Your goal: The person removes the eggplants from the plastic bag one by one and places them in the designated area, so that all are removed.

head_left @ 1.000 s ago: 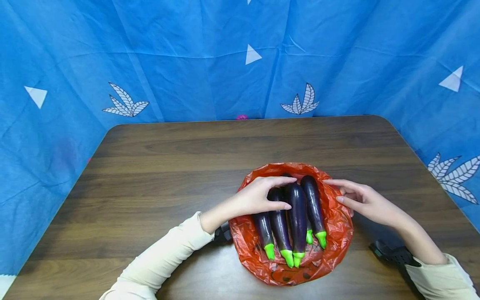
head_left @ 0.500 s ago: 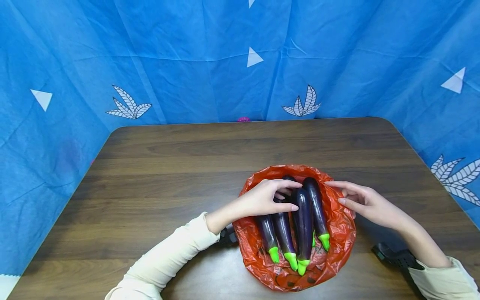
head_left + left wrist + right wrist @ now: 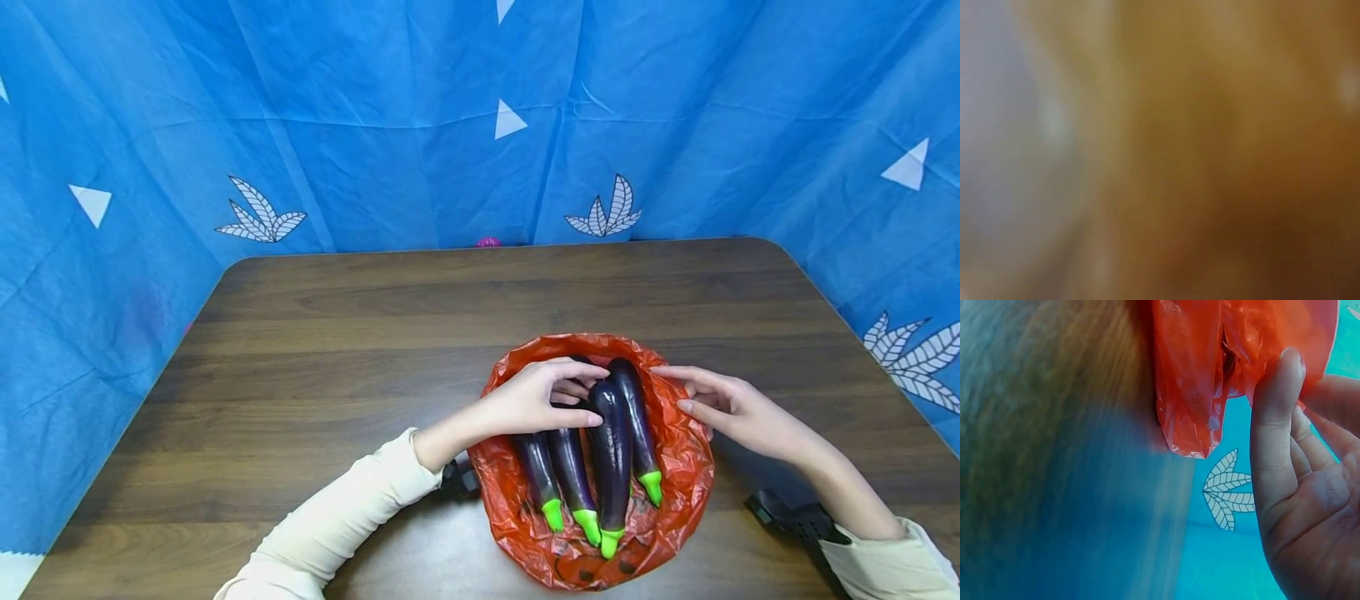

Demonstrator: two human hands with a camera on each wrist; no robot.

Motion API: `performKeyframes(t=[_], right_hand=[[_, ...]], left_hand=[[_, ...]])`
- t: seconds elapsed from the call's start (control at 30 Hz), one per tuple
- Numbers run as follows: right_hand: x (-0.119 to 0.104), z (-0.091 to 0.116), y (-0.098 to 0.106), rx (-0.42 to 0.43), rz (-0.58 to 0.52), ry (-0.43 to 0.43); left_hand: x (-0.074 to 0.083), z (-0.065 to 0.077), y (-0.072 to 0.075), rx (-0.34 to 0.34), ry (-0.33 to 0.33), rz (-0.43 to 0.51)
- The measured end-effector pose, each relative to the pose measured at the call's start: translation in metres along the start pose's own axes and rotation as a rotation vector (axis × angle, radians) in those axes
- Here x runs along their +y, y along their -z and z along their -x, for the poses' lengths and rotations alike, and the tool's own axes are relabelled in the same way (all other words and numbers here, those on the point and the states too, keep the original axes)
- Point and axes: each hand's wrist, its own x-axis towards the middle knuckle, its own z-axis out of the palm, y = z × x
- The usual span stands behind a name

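Observation:
Several dark purple eggplants [image 3: 612, 450] with bright green stem ends lie inside a round red plastic bag [image 3: 682, 492] whose mouth is spread wide. My left hand [image 3: 528, 398] reaches over the bag's left rim, thumb and forefinger apart, their tips at the blunt end of the uppermost eggplant. Its palm hides the upper parts of the eggplants below. At the right rim, my right hand [image 3: 731, 408] pinches the bag between thumb and fingers. In the right wrist view, the thumb [image 3: 1277, 412] presses against the red plastic. The left wrist view is an orange-brown blur.
Under the bag is a brown wood-grain table [image 3: 322, 367] with rounded far corners. A blue cloth [image 3: 420, 183] with white triangles and leaf prints hangs behind it and along both sides. Dark straps with wrist cameras [image 3: 795, 512] sit near the sleeves.
My left hand has shifted right across the eggplants. The uppermost eggplant has moved slightly right and nearer, now covering a green stem seen before. My right hand stays at the bag's rim.

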Motion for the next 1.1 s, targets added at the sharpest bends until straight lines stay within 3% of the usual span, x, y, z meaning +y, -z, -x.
performKeyframes(t=[0.23,0.47,0.9,1.1], right_hand=[[0.000,0.001,-0.001,0.000,-0.006,-0.010],[-0.001,0.000,0.000,-0.006,-0.015,0.001],[0.001,0.000,0.000,-0.017,-0.022,0.011],[0.003,0.001,0.000,-0.033,-0.050,0.025]], left_hand=[[0.002,0.000,-0.004,-0.018,0.003,0.019],[0.001,-0.001,-0.006,-0.050,0.014,0.102],[0.005,0.000,-0.014,-0.079,-0.010,0.134],[0.010,0.000,-0.018,-0.081,0.038,0.227]])
